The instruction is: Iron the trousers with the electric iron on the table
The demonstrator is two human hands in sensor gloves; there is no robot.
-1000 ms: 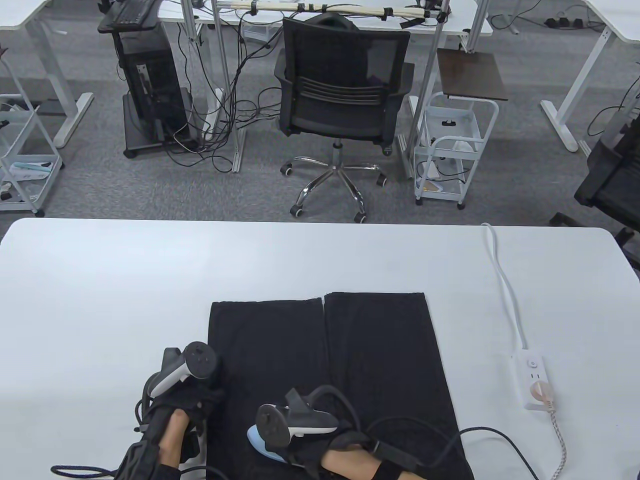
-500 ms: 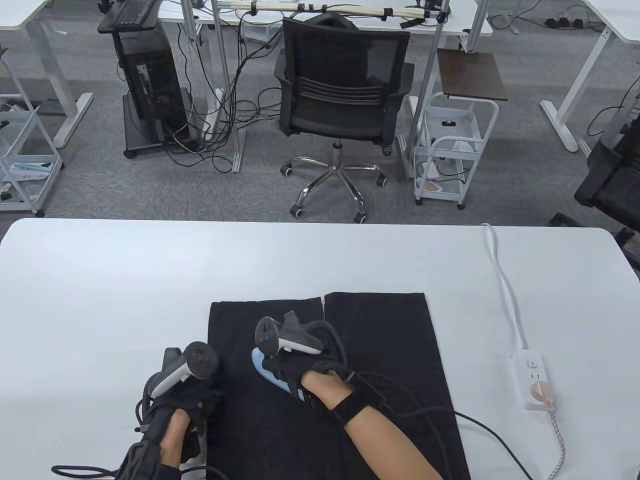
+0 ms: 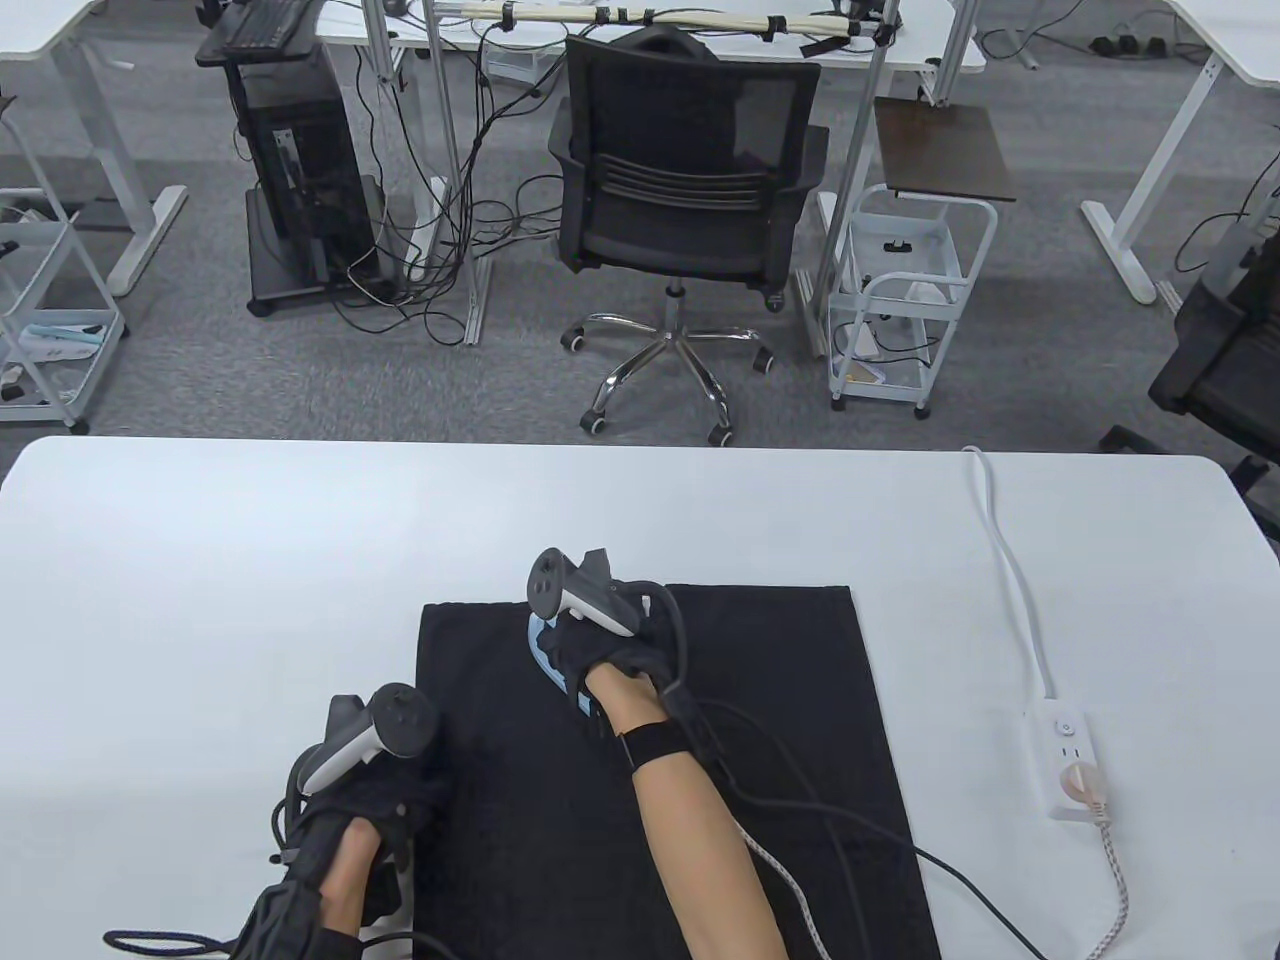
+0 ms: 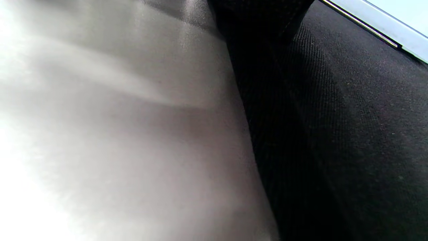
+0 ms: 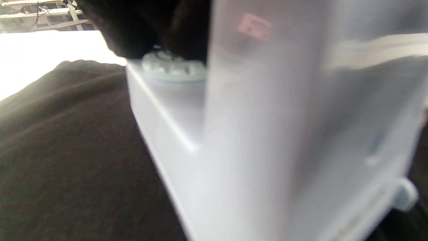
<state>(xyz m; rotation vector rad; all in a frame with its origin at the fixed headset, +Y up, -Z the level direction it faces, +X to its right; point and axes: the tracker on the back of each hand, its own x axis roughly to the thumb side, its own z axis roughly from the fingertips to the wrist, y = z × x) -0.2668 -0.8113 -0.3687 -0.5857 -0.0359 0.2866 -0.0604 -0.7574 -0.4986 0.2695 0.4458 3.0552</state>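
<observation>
Black trousers (image 3: 790,700) lie flat on the white table (image 3: 200,560), legs pointing away from me. My right hand (image 3: 610,655) grips the handle of a light blue electric iron (image 3: 550,655), which sits on the trousers near the far hem of the left leg. In the right wrist view the iron (image 5: 234,134) fills the frame, with my gloved fingers (image 5: 150,30) on top of it. My left hand (image 3: 375,800) rests on the trousers' left edge near the front. The left wrist view shows the black cloth (image 4: 351,134) against the table (image 4: 100,117).
A white power strip (image 3: 1068,760) lies at the right of the table with the iron's braided cord (image 3: 1115,880) plugged in. A white cable (image 3: 1010,570) runs from it to the far edge. Black glove cables (image 3: 800,800) trail over the trousers.
My right hand has slid the iron away from me along the left trouser leg, from the near end to the far hem. My left hand has stayed put.
</observation>
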